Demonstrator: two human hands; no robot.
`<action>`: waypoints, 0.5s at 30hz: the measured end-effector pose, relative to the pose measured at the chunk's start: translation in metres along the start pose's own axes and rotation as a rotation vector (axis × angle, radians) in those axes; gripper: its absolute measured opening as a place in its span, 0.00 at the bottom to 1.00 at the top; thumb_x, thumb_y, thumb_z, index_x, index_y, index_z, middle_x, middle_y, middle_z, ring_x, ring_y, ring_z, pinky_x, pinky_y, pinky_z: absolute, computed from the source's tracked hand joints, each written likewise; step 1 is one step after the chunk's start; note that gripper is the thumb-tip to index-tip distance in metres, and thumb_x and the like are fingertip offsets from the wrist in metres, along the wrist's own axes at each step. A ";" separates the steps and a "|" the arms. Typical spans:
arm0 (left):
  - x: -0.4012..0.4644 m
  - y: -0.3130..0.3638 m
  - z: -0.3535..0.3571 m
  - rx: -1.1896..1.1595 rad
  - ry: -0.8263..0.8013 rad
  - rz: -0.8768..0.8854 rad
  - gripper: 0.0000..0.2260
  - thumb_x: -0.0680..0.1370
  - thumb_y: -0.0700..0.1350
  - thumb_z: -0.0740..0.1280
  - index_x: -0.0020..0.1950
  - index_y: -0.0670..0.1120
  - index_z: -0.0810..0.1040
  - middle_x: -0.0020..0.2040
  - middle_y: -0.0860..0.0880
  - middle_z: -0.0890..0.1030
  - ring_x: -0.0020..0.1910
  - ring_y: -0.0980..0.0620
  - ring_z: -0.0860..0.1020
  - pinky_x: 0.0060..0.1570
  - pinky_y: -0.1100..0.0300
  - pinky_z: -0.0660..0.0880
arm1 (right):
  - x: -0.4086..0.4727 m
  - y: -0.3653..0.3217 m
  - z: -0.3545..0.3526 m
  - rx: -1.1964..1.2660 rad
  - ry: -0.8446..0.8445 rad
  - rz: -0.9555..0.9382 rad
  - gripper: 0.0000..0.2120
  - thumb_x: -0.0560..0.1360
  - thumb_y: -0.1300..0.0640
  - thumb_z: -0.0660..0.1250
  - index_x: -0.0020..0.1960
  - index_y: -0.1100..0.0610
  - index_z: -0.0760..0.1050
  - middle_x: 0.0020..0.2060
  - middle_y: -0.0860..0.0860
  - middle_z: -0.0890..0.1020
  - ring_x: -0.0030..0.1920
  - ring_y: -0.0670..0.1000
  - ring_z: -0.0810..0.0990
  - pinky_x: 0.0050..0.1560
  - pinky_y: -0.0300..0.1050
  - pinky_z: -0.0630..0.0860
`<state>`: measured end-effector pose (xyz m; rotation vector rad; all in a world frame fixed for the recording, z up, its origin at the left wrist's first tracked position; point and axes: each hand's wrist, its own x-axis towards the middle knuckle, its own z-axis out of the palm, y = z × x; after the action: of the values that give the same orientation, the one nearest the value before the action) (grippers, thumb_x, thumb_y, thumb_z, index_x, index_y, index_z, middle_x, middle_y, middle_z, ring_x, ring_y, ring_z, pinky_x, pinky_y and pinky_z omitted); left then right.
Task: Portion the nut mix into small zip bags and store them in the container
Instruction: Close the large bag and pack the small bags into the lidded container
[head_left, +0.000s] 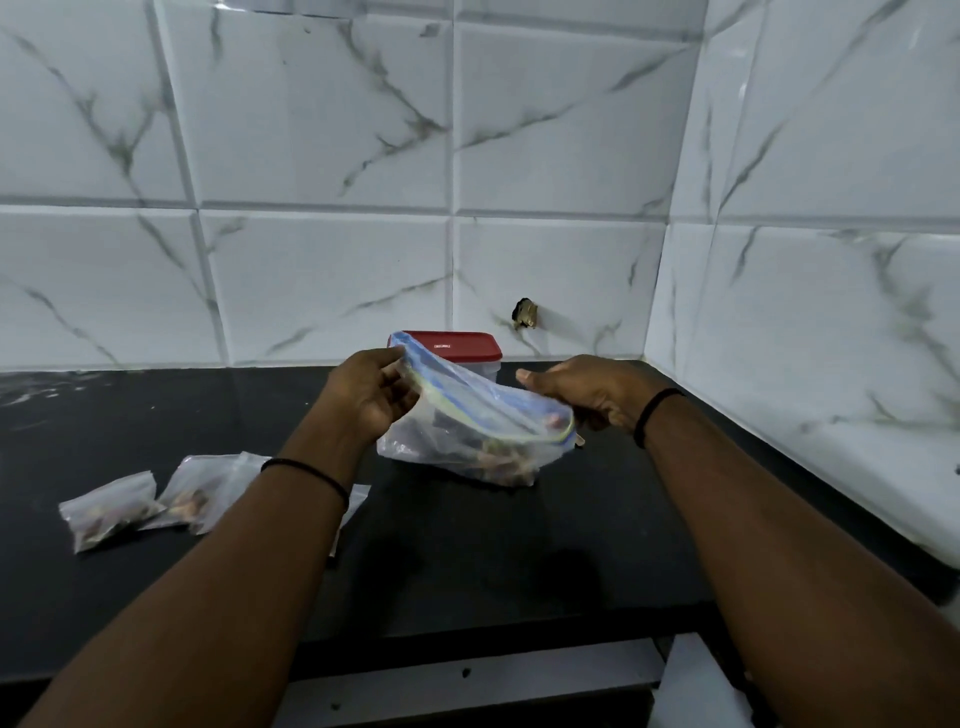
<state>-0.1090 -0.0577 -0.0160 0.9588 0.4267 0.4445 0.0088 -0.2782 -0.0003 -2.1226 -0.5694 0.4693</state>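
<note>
A large clear zip bag (467, 441) with a blue and green seal holds nut mix in its bottom and hangs just above the black counter. My left hand (366, 395) pinches the upper left end of its seal. My right hand (592, 392) grips the lower right end of the seal. Behind the bag stands a clear container with a red lid (457, 345), lid on. Two small filled zip bags (111, 509) (200, 491) lie on the counter to the left, partly hidden by my left forearm.
The black counter (467, 561) meets white marble-look tiled walls at the back and right, forming a corner. A small dark hole in the tile (525, 314) sits above the container. A white edge of another small bag (358, 493) shows beside my left forearm.
</note>
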 end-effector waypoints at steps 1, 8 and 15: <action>-0.001 0.001 0.000 0.022 -0.019 -0.022 0.05 0.79 0.39 0.66 0.53 0.39 0.78 0.41 0.45 0.79 0.37 0.49 0.79 0.31 0.61 0.80 | 0.001 0.001 0.003 0.009 -0.088 0.029 0.35 0.63 0.27 0.73 0.49 0.58 0.83 0.40 0.57 0.80 0.39 0.54 0.72 0.39 0.44 0.67; -0.007 -0.002 0.018 0.144 -0.145 -0.034 0.11 0.80 0.38 0.67 0.61 0.36 0.78 0.54 0.39 0.81 0.50 0.43 0.82 0.50 0.49 0.81 | 0.006 -0.006 0.028 0.396 -0.326 -0.013 0.17 0.77 0.46 0.69 0.55 0.60 0.80 0.44 0.55 0.83 0.41 0.51 0.80 0.45 0.45 0.78; -0.005 -0.018 0.011 0.232 -0.100 -0.066 0.11 0.79 0.48 0.70 0.53 0.41 0.75 0.40 0.46 0.78 0.36 0.49 0.78 0.35 0.55 0.80 | 0.014 -0.011 0.030 0.794 -0.307 0.031 0.15 0.74 0.58 0.72 0.59 0.63 0.78 0.46 0.58 0.82 0.39 0.54 0.82 0.42 0.47 0.82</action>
<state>-0.1043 -0.0765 -0.0250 1.1824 0.4238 0.2899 0.0024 -0.2445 -0.0096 -1.3093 -0.4192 0.8799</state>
